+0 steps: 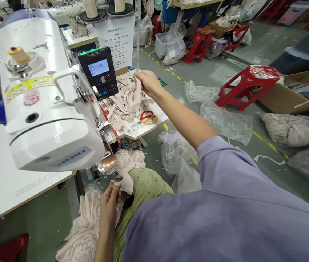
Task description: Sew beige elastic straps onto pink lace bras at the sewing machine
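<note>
My left hand (110, 199) pinches the edge of a pale pink lace bra (127, 183) above my lap, just below the sewing machine's free arm (108, 163). More pale pink lace fabric (85, 229) hangs beside that wrist. My right hand (148, 83) reaches out over the white table and grips one end of a pale pink fabric strip (137, 92). Beneath it lies a tangled heap of similar strips (123, 98). Scissors with red and yellow handles (148, 117) rest at the table's front edge, beside the heap.
A white JUKI sewing machine (48, 94) fills the left side, with a control panel (98, 72) attached. Thread cones (90, 9) and a printed sheet (116, 42) stand behind. On the floor are plastic bags (177, 153), a red stool (248, 87) and a cardboard box (282, 96).
</note>
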{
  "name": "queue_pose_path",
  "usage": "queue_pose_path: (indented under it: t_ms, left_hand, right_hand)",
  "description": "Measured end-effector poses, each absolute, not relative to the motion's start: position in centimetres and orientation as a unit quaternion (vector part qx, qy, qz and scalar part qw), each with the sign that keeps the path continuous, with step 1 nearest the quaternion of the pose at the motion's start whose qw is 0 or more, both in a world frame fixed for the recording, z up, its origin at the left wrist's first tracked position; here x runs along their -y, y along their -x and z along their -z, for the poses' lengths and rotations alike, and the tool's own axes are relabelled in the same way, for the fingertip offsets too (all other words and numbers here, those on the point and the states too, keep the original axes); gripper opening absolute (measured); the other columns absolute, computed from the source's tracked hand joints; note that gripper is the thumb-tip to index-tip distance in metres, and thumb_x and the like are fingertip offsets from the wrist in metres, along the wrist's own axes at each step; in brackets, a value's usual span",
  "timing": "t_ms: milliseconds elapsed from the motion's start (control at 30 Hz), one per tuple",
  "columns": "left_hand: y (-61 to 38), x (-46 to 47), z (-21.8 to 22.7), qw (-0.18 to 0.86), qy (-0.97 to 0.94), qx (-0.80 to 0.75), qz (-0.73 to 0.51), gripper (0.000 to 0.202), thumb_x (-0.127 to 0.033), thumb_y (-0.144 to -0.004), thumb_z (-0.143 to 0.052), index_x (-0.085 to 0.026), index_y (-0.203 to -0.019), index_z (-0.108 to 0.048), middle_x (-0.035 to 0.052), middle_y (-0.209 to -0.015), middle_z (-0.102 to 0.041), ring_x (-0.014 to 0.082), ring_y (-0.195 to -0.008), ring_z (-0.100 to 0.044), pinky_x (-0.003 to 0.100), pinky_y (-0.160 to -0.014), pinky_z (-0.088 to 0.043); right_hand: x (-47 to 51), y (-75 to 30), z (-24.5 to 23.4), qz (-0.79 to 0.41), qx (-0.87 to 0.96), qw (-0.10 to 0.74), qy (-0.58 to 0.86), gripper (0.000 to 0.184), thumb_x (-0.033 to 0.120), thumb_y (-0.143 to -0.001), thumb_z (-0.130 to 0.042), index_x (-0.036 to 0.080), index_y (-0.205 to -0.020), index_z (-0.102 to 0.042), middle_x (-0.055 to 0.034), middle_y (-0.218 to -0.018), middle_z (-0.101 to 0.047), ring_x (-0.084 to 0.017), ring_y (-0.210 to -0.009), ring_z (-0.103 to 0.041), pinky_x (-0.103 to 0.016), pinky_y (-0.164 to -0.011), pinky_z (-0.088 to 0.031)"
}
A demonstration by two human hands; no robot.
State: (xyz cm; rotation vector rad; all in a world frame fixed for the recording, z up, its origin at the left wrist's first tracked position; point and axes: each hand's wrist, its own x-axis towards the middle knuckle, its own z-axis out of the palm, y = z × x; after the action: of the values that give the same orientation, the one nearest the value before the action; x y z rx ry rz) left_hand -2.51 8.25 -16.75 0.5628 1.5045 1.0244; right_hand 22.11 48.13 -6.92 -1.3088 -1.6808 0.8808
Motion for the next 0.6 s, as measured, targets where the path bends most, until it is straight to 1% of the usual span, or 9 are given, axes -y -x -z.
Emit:
queue_pose_path:
  t_ms: [67, 133, 200, 233, 267, 367, 467, 533, 600]
  left_hand:
    - [2.4, -8.1, 16.6, 0.586, -0.237, -0.64, -0.436, 0.045, -0.057, -0.074, -0.077, -0.015, -0.072, -0.061, -0.0035, -0.06, -0.051, 0.0062, -0.052, -0.037, 0.019, -0.05, -0.031]
    - [2.5, -8.0, 16.6, 0.589, -0.227, -0.638, -0.441, 0.045, -0.057, -0.071, -0.079, -0.016, -0.07, -0.059, -0.0034, -0.06, -0.052, 0.0059, -0.052, -0.037, 0.019, -0.05, -0.031]
    - [2.7, -7.8, 16.7, 0.594, -0.213, -0.634, -0.447, 0.047, -0.056, -0.068, -0.081, -0.016, -0.069, -0.058, -0.0032, -0.059, -0.053, 0.0057, -0.052, -0.038, 0.019, -0.051, -0.032]
    - [2.8, -7.8, 16.7, 0.597, -0.205, -0.632, -0.45, 0.047, -0.056, -0.068, -0.081, -0.016, -0.068, -0.056, -0.0032, -0.059, -0.052, 0.0058, -0.052, -0.038, 0.019, -0.05, -0.032]
    - [2.8, -7.9, 16.7, 0.599, -0.198, -0.63, -0.452, 0.047, -0.056, -0.067, -0.081, -0.016, -0.067, -0.056, -0.0033, -0.059, -0.052, 0.0059, -0.052, -0.038, 0.019, -0.05, -0.032]
    - [2.6, -8.2, 16.2, 0.604, -0.192, -0.625, -0.456, 0.045, -0.054, -0.067, -0.081, -0.016, -0.068, -0.056, -0.0031, -0.06, -0.053, 0.0063, -0.052, -0.039, 0.02, -0.049, -0.031]
    - [2.3, -8.5, 15.5, 0.607, -0.189, -0.612, -0.47, 0.043, -0.051, -0.067, -0.08, -0.015, -0.067, -0.057, -0.0027, -0.06, -0.054, 0.0057, -0.051, -0.039, 0.019, -0.049, -0.031]
    - [2.4, -8.5, 15.2, 0.608, -0.176, -0.607, -0.481, 0.042, -0.049, -0.068, -0.08, -0.015, -0.066, -0.056, -0.0025, -0.06, -0.055, 0.0053, -0.051, -0.04, 0.019, -0.05, -0.032]
    - [2.6, -8.4, 15.1, 0.608, -0.158, -0.604, -0.49, 0.04, -0.048, -0.07, -0.079, -0.015, -0.067, -0.057, -0.0022, -0.06, -0.057, 0.0053, -0.051, -0.04, 0.019, -0.05, -0.032]
  right_hand:
    - [-49.5, -21.0, 6.1, -0.303, 0.722, 0.342, 0.52, 0.05, 0.045, -0.106, -0.026, 0.009, -0.084, -0.052, -0.0018, -0.08, -0.057, -0.005, -0.072, -0.05, -0.021, -0.075, -0.039]
    - [-48.4, -21.1, 6.9, -0.252, 0.763, 0.263, 0.534, 0.047, 0.036, -0.106, -0.029, 0.006, -0.079, -0.054, -0.0061, -0.086, -0.063, -0.007, -0.08, -0.056, -0.022, -0.081, -0.039]
    - [-45.6, -22.2, 9.0, -0.223, 0.785, 0.205, 0.541, 0.033, 0.027, -0.1, -0.043, 0.006, -0.08, -0.059, -0.0118, -0.097, -0.068, -0.014, -0.091, -0.059, -0.024, -0.084, -0.04]
    - [-44.0, -23.0, 10.3, -0.21, 0.798, 0.172, 0.539, 0.025, 0.02, -0.096, -0.046, 0.005, -0.086, -0.063, -0.0137, -0.102, -0.068, -0.017, -0.097, -0.06, -0.026, -0.085, -0.04]
    - [-42.6, -23.8, 11.6, -0.202, 0.809, 0.134, 0.535, 0.013, 0.014, -0.089, -0.056, 0.006, -0.09, -0.066, -0.0155, -0.104, -0.069, -0.021, -0.096, -0.061, -0.028, -0.083, -0.041]
    - [-39.9, -26.0, 14.6, -0.186, 0.834, 0.056, 0.516, 0.037, 0.005, -0.081, -0.062, 0.009, -0.117, -0.066, -0.0204, -0.117, -0.067, -0.027, -0.099, -0.063, -0.032, -0.081, -0.042]
    - [-38.8, -27.5, 15.8, -0.159, 0.869, -0.009, 0.468, 0.043, 0.014, -0.089, -0.059, 0.01, -0.132, -0.059, -0.0228, -0.12, -0.065, -0.031, -0.105, -0.062, -0.036, -0.083, -0.042]
    - [-37.3, -28.3, 15.9, -0.115, 0.893, -0.06, 0.431, 0.043, 0.026, -0.094, -0.058, 0.011, -0.135, -0.057, -0.023, -0.116, -0.066, -0.031, -0.099, -0.064, -0.037, -0.077, -0.043]
    - [-34.2, -29.1, 15.5, -0.112, 0.889, -0.054, 0.44, 0.043, 0.034, -0.097, -0.055, 0.012, -0.133, -0.057, -0.0235, -0.115, -0.066, -0.028, -0.094, -0.066, -0.036, -0.071, -0.043]
